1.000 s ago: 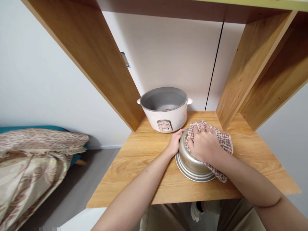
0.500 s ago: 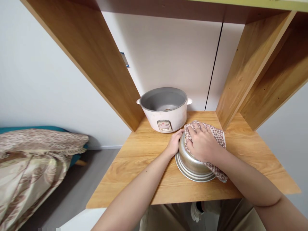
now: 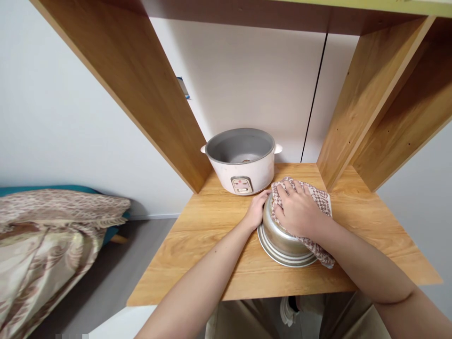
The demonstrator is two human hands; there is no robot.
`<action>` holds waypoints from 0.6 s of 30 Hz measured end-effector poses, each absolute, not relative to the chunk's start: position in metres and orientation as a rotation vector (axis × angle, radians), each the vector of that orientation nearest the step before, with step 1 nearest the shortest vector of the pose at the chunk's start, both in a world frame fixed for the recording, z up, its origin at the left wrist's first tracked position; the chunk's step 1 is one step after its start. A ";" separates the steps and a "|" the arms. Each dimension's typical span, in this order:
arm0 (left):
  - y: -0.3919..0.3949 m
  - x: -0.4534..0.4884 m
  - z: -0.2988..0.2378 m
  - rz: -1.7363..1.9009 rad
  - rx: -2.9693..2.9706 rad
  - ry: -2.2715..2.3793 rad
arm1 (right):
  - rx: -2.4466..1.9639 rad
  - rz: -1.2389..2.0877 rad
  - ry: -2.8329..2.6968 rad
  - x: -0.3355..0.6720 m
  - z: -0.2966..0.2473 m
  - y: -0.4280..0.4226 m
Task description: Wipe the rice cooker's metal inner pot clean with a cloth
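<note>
A person's right hand [image 3: 298,214] presses a checked cloth [image 3: 319,200] flat against the upturned base of a metal pot [image 3: 280,242], lower centre of the frame, while the left hand [image 3: 257,211] steadies the pot's left side. The right fingers lie spread over the cloth, pinning it rather than clutching it; the left fingers curl against the pot's wall. The pot sits mouth down on the wooden worktop [image 3: 212,245], its ringed rim flat on the boards. Just behind it, at centre, stands a white cooker [image 3: 243,162], lid off, its grey well showing bare. Judging by the scene, the wiping is mid-course: the cloth covers the base and right flank, the near wall shines bare, and the pot has not gone back into the cooker. At lower left, a patterned blanket [image 3: 52,235] lies on a bed.
</note>
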State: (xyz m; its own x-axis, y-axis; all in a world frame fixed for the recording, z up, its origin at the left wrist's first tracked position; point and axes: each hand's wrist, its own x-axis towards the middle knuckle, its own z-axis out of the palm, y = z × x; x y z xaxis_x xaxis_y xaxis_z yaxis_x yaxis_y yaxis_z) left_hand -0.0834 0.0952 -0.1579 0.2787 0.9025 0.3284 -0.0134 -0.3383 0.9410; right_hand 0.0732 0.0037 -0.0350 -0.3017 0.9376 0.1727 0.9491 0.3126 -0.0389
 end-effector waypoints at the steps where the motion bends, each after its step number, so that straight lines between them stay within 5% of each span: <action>1: 0.095 -0.083 -0.158 1.217 1.605 0.834 | -1.705 -0.102 -2.419 0.074 -0.036 0.004; 18: 0.092 -0.084 -0.153 1.189 1.585 0.854 | -2.039 -0.162 -2.247 0.073 -0.032 0.008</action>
